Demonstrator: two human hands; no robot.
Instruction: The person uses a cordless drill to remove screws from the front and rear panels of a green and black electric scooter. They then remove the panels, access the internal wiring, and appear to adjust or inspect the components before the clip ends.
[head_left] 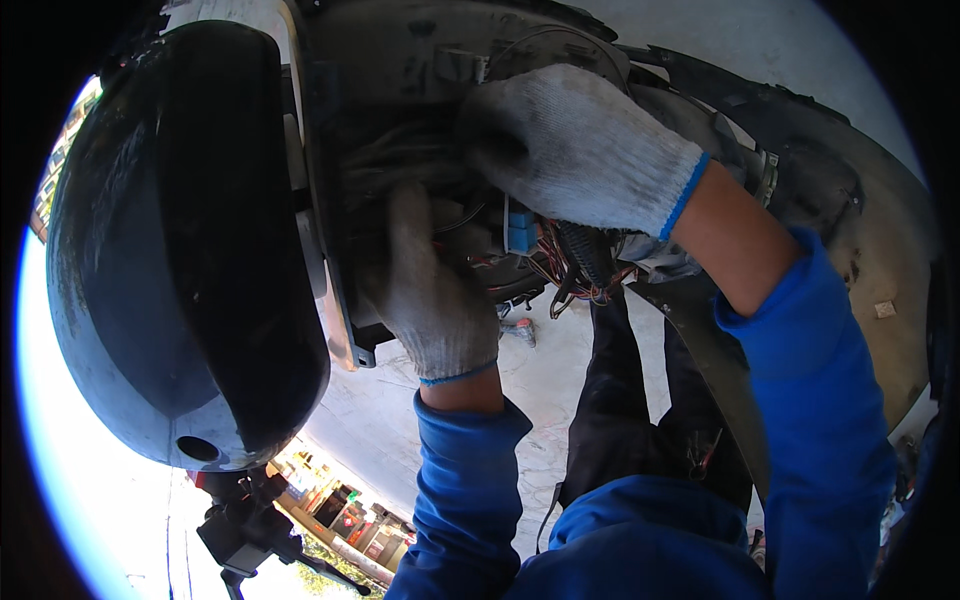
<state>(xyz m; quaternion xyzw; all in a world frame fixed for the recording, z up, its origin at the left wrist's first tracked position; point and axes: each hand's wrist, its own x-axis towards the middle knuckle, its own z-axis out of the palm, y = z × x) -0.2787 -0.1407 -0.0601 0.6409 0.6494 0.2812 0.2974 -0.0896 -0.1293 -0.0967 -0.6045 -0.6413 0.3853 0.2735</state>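
Note:
Both my hands wear whitish knitted work gloves and are inside a dark, dusty cavity of what looks like a vehicle's body. My right hand (595, 150) comes in from the right with its fingers curled inward; their tips and whatever they grip are hidden. Lower and to the left, my left hand (435, 300) points upward into the shadow. One of its fingers is stretched up, and the others are lost in the dark. Between the hands sit blue connectors (521, 233). Beside them hang thin coloured wires (548, 265) and a black corrugated conduit (588, 255).
A large glossy black rounded housing (185, 250) fills the left side, with a black jointed fixture (245, 540) below it. A light-edged frame (325, 250) borders the cavity. At right spreads a dusty curved panel (850, 280). Pale floor (530, 420) shows around my legs.

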